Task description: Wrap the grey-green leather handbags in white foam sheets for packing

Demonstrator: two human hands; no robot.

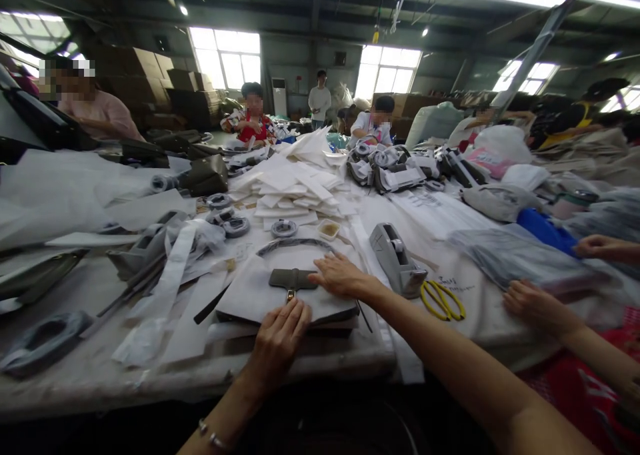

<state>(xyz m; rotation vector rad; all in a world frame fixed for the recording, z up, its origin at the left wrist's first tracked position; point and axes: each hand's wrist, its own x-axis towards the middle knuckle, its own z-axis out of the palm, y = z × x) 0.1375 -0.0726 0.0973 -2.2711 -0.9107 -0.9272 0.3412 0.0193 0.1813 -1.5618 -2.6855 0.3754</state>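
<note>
A handbag lies flat before me with a white paper sheet (245,291) over its front. Its dark olive flap tab (287,279) and small metal clasp (291,295) show on top, and a wrapped handle (295,243) arches behind. My left hand (281,333) rests at the front edge, fingers stretched over the paper just below the clasp. From the right, my right hand (340,276) reaches across with fingers spread, touching the tab's right end. Neither hand grips anything that I can see. The underside of my palms is hidden.
Right of the bag stand a grey tape dispenser (395,258) and yellow-handled scissors (443,300). Behind lie paper sheets (295,181) and wrapped rolls (284,228). A co-worker's hands (540,305) handle a plastic-wrapped item (520,251) at right. Wrapped straps (45,338) lie left.
</note>
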